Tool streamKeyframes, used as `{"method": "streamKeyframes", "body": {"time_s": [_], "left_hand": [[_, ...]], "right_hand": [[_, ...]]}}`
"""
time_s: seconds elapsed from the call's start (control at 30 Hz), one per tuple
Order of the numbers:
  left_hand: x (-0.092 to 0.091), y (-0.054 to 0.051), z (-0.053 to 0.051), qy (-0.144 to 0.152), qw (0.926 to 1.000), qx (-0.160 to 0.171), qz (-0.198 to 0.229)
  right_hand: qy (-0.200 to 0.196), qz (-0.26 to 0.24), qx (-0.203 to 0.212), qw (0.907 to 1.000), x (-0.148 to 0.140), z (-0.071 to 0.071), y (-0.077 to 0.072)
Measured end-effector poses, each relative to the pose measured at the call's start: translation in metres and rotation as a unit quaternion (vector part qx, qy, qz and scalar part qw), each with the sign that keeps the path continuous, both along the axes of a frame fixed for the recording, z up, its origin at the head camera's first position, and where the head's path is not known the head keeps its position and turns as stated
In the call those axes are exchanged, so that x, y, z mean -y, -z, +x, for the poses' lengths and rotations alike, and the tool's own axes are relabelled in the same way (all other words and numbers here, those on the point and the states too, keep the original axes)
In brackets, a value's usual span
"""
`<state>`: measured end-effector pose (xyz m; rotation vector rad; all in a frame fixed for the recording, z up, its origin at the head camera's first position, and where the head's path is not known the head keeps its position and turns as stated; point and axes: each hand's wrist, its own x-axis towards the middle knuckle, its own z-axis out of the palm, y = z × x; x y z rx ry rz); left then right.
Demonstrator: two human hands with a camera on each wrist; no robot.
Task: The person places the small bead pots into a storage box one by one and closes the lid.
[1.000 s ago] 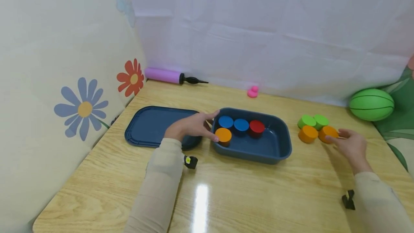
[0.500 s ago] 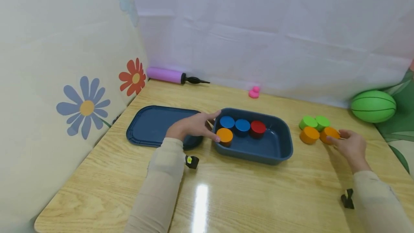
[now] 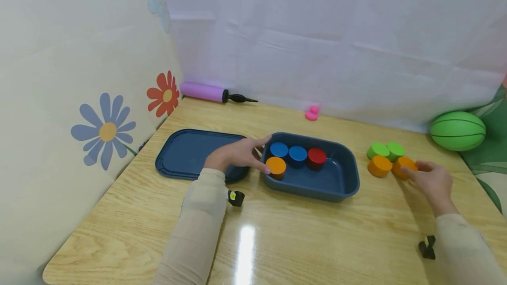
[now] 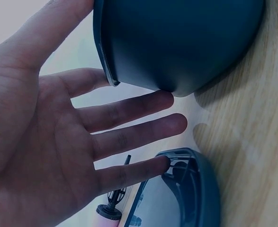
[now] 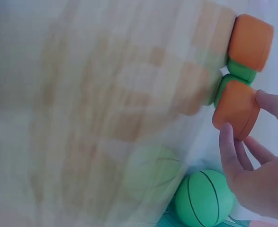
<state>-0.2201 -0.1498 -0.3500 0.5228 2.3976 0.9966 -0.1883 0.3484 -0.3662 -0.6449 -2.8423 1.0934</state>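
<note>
At the left end of a dark blue box, my left hand touches the rim with thumb and index finger spread. The left wrist view shows the straight fingers of my left hand beside the box wall. Inside the box stand two blue cylinders, a red one and an orange one. My right hand pinches an orange cylinder, which stands beside another orange cylinder and two green ones. In the right wrist view, thumb and fingers meet the orange cylinder.
A dark blue lid lies left of the box. Along the back are a purple pump and a small pink figure. A green ball rests at the right rear. White cloth hangs behind the table.
My right wrist has shifted slightly to the right, its fingers still at the same orange cylinder. The left hand and the box look the same, apart from a small shift of the head view.
</note>
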Motion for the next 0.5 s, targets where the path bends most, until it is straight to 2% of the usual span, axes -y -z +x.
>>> {"method": "streamKeyframes", "body": {"time_s": [0.37,0.5], "left_hand": [[0.000,-0.002,0.000,0.002,1.0000,-0.004,-0.006],[0.000,-0.001,-0.002,0.005,1.0000,-0.004,-0.006]], "right_hand": [[0.006,0.003,-0.016,0.9998,0.005,0.012,-0.019],[-0.011,-0.001,-0.033,0.9994,0.014,0.017,-0.026]]}}
